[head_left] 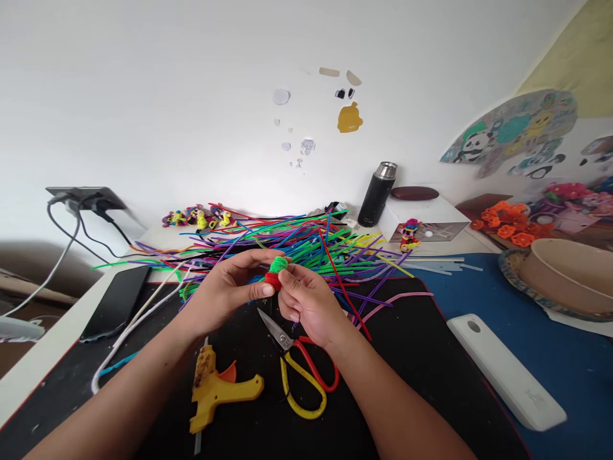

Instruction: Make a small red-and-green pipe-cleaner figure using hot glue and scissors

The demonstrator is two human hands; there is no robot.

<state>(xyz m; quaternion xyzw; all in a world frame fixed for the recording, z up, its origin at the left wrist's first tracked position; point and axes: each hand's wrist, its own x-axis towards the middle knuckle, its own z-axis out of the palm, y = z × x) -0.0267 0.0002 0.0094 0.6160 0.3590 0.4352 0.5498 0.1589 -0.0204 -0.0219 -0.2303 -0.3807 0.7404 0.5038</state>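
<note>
Between my two hands is a small coiled pipe-cleaner piece, green on top with red below, raised above the black mat. My left hand pinches it from the left with thumb and fingers. From the right, the thumb and fingers of my right hand close on its side. Under the hands lie scissors with one red and one yellow handle, blades pointing away to the left. A yellow glue gun rests on the mat below my left wrist. Behind the hands spreads a heap of colourful pipe cleaners.
A black phone and white cable lie left. Small pipe-cleaner figures sit at the back. A black thermos stands by a white box. At right are a white power bank and a bowl.
</note>
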